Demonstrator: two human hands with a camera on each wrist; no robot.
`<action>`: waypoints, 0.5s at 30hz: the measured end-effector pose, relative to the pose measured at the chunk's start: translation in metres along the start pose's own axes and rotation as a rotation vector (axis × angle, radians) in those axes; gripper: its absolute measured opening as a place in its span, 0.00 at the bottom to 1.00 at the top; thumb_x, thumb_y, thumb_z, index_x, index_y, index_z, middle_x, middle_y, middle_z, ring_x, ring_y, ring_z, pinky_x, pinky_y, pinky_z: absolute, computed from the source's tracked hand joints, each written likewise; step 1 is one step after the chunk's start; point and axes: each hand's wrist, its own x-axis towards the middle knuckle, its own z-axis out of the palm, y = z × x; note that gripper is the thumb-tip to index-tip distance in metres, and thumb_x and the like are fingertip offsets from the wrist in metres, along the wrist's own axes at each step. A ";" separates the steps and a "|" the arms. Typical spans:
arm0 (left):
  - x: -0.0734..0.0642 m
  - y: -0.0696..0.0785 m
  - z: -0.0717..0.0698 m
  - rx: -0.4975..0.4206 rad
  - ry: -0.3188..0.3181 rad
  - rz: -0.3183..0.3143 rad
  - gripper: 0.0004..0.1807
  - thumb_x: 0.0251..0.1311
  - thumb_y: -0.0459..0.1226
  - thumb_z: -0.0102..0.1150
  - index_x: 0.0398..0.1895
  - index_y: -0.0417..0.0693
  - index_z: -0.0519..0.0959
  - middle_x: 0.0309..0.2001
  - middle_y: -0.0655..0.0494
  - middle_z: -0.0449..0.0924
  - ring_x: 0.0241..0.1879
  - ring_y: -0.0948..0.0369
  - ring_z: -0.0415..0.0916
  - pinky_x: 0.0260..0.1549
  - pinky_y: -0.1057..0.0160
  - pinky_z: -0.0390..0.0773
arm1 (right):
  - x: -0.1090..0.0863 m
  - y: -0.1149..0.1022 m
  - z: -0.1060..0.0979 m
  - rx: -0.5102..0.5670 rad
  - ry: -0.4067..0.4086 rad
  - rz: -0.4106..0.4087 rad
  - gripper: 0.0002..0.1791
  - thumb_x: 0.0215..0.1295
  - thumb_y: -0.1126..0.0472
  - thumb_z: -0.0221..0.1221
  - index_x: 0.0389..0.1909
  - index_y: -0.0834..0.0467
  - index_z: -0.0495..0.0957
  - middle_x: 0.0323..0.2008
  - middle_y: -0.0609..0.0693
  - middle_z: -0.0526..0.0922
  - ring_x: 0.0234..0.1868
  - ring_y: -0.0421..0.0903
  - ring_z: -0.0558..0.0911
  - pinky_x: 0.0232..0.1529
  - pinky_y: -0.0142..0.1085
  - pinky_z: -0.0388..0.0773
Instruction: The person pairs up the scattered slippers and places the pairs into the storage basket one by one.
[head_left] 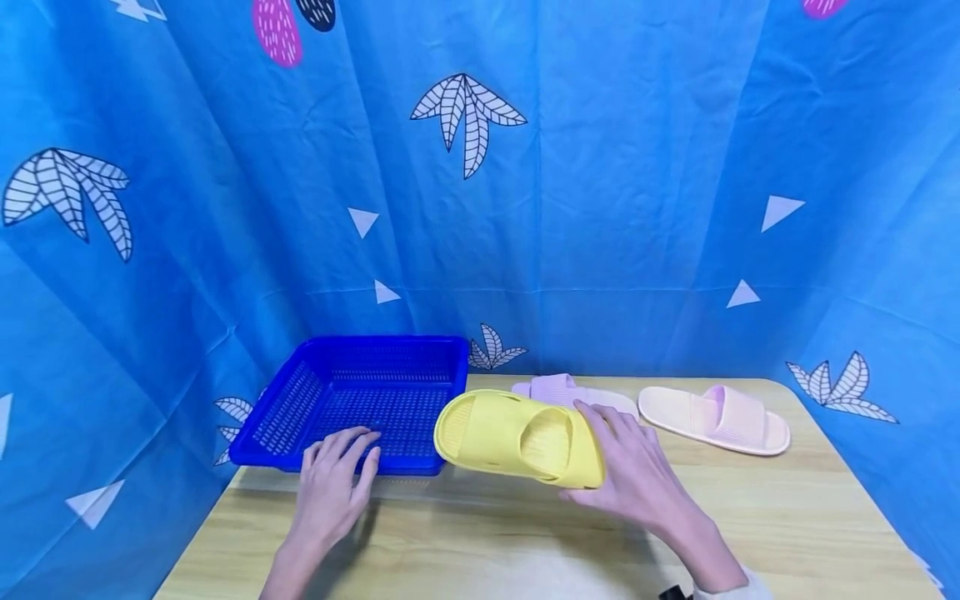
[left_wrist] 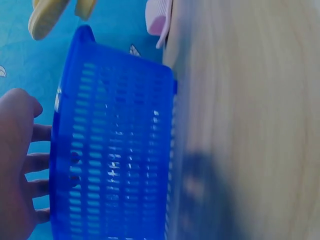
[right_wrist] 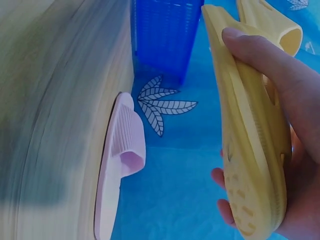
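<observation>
My right hand point(head_left: 637, 471) grips yellow slippers point(head_left: 491, 433) by the heel end, above the table; two seem held together, toes towards the basket. In the right wrist view, the thumb lies across one side of the slippers point(right_wrist: 250, 150) and fingertips show beyond the other. A blue plastic basket point(head_left: 262, 461) with slotted walls stands at the back left. My left hand point(head_left: 330, 483) is at its near rim, fingers loosely bent and reaching over it. Through the slots in the left wrist view, fingertips show faintly behind the basket wall point(left_wrist: 120, 150).
A lilac slipper point(head_left: 555, 388) lies at the back of the wooden table point(head_left: 465, 542), partly hidden by the yellow ones. To its right lies a pale pink slipper point(head_left: 738, 417). A blue patterned curtain point(head_left: 600, 208) hangs around the table's back and sides.
</observation>
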 end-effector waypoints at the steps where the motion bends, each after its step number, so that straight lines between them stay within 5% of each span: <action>1: -0.001 -0.003 0.000 0.011 -0.002 -0.006 0.14 0.71 0.43 0.55 0.50 0.49 0.86 0.53 0.48 0.83 0.55 0.47 0.76 0.53 0.40 0.64 | 0.001 0.000 0.000 -0.003 0.003 -0.003 0.67 0.31 0.27 0.77 0.74 0.54 0.66 0.59 0.56 0.78 0.55 0.56 0.77 0.48 0.57 0.74; 8: -0.009 -0.018 0.000 0.077 -0.014 -0.025 0.15 0.73 0.44 0.54 0.45 0.48 0.87 0.49 0.47 0.84 0.52 0.45 0.76 0.53 0.38 0.63 | 0.006 -0.005 0.002 -0.003 -0.004 0.008 0.68 0.32 0.25 0.76 0.75 0.54 0.65 0.59 0.57 0.78 0.56 0.57 0.78 0.48 0.58 0.74; 15: -0.012 -0.027 0.004 0.091 0.028 0.025 0.15 0.72 0.41 0.49 0.37 0.46 0.85 0.39 0.48 0.85 0.43 0.46 0.78 0.51 0.38 0.63 | 0.013 -0.009 0.005 -0.021 -0.006 0.010 0.68 0.33 0.26 0.76 0.75 0.56 0.64 0.61 0.58 0.77 0.56 0.60 0.77 0.48 0.58 0.74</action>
